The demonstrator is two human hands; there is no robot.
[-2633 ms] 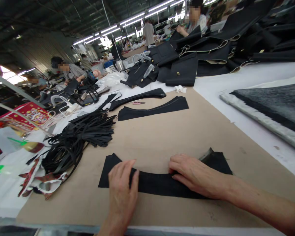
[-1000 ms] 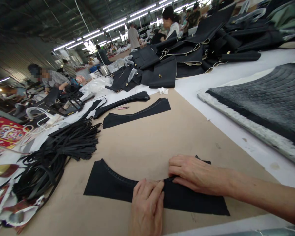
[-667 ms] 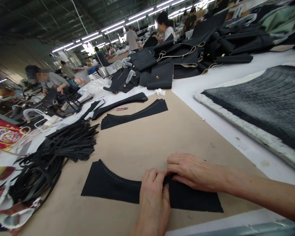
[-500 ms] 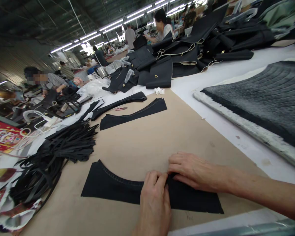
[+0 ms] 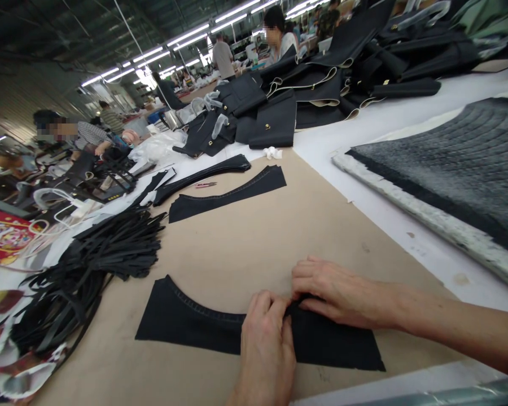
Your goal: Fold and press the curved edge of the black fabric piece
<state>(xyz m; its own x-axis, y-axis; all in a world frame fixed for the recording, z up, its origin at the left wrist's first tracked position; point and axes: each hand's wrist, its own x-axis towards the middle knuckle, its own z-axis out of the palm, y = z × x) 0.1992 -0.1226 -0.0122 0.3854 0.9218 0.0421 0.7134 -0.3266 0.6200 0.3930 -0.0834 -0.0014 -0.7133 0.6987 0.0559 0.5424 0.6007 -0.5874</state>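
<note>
A black curved fabric or leather panel (image 5: 195,321) lies flat on the brown paper-covered table (image 5: 220,248), its concave edge facing away from me and marked by a notched, folded border. My left hand (image 5: 267,338) presses on the middle of the panel, fingers bent and closed at the curved edge. Right beside it, my right hand (image 5: 330,290) pinches the same edge, fingertips almost touching those of the left. Just what lies between the fingertips is hidden. Farther back rests a similar curved panel (image 5: 228,194), near a stack of narrow curved black pieces (image 5: 203,176).
Small red-handled snips (image 5: 205,185) lie between the far pieces. A bundle of black strips (image 5: 110,248) spreads on the left. Black bag parts (image 5: 275,121) are heaped at the back, and a dark textured slab (image 5: 457,163) lies right. Several people sit or stand beyond.
Both hands stay at the panel's curved edge with nearly the same grip. The camera view has shifted slightly; the panel looks otherwise unmoved.
</note>
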